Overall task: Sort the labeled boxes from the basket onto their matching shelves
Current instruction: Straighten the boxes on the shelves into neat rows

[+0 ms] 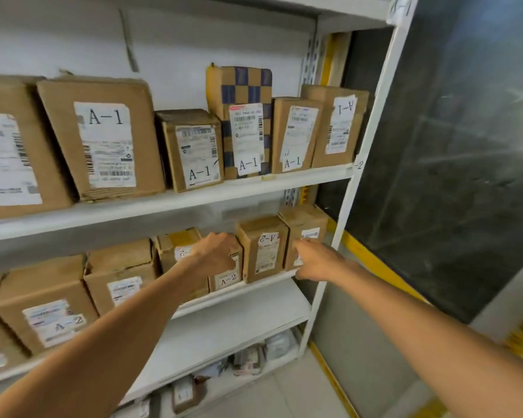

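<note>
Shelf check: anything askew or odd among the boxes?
Two labels are upside down: the rightmost A-1 box on the upper shelf, and an A-2 box on the lower shelf. The large A-1 box leans left instead of standing square. Nothing looks spilled.

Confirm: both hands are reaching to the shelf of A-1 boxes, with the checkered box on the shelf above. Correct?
Wrong label. In the head view the left hand and right hand reach to the shelf of A-2 boxes, not A-1. The checkered box does stand on the shelf above.
</note>
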A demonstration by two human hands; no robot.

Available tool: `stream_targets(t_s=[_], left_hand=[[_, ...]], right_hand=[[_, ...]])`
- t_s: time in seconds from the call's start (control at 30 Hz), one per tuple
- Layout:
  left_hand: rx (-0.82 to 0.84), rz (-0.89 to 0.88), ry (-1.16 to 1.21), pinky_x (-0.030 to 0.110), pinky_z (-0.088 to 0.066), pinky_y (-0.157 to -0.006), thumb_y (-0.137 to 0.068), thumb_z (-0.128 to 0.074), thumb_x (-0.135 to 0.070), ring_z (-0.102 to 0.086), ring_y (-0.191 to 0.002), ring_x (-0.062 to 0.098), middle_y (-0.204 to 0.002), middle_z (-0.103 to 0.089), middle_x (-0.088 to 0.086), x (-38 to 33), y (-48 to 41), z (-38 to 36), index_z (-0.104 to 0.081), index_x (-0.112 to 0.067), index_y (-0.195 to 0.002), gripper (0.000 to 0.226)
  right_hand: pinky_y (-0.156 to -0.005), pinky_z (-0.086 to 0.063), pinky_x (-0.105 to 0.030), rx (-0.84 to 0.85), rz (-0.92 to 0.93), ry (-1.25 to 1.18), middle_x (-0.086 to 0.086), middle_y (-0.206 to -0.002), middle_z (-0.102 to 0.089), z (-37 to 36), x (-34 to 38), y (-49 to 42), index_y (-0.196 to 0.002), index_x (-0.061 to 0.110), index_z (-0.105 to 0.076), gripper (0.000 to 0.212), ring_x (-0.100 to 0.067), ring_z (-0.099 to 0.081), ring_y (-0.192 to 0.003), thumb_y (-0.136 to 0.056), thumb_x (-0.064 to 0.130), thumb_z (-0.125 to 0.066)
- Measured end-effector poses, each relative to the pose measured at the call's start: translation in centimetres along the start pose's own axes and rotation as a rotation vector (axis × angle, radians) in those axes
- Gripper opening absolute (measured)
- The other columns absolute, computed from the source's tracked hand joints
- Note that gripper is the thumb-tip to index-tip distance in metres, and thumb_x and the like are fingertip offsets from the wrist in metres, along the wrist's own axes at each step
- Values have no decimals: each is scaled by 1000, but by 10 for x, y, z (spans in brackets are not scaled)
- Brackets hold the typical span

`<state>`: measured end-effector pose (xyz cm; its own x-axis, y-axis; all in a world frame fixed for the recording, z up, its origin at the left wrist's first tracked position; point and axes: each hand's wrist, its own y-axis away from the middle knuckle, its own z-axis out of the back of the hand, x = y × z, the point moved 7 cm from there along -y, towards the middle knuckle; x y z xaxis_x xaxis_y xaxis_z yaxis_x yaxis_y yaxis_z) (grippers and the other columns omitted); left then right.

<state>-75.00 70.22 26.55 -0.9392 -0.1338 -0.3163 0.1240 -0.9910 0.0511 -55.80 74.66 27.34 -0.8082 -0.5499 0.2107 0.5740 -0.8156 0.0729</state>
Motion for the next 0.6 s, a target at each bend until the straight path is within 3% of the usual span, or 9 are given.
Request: stream_targets(t_s=[0.2,0.33,0.4,0.53,0.6], left_hand=[[-23,8,-8,39,-53,-87,-81,-69,-21,-62,-105,25,-119,-64,3,-13,-75,-12,-60,-24,-121,40],[-21,17,-8,28,-50,-71,-80,-70,-15,-62,-96,22,-121,-60,3,-19,-100,-30,-53,-24,-126,50],[-12,27,-32,28,-52,-70,-81,-68,-11,-62,-93,23,-122,-55,6,-19,-110,-39,-48,-25,-131,56],[-48,52,37,36,-52,-90,-81,-65,0,-54,-111,31,-129,-44,13,-15,-134,-45,-43,-20,-137,63],[-53,91,45,38,-47,-99,-81,-69,-5,-45,-119,31,-133,-38,12,-13,-143,-52,-37,-23,-142,71]], right_hand=[[-72,-44,-31,20,-20,49,-6,-118,-57,16,-40,-52,-114,16,-54,38,-27,-58,-106,-79,15,-68],[-72,-43,-31,50,-32,71,-7,-120,-56,8,-65,-74,-120,14,-52,42,-27,-57,-104,-80,10,-66],[-75,-45,-32,71,-19,70,-6,-122,-55,1,-77,-84,-122,14,-51,45,-27,-56,-107,-80,11,-67],[-91,-48,-40,54,-25,44,-7,-132,-48,-7,-103,-113,-128,14,-49,49,-28,-51,-119,-83,8,-67],[-102,-43,-42,58,-13,30,-8,-147,-36,-14,-112,-128,-139,14,-40,60,-29,-38,-134,-85,7,-65]])
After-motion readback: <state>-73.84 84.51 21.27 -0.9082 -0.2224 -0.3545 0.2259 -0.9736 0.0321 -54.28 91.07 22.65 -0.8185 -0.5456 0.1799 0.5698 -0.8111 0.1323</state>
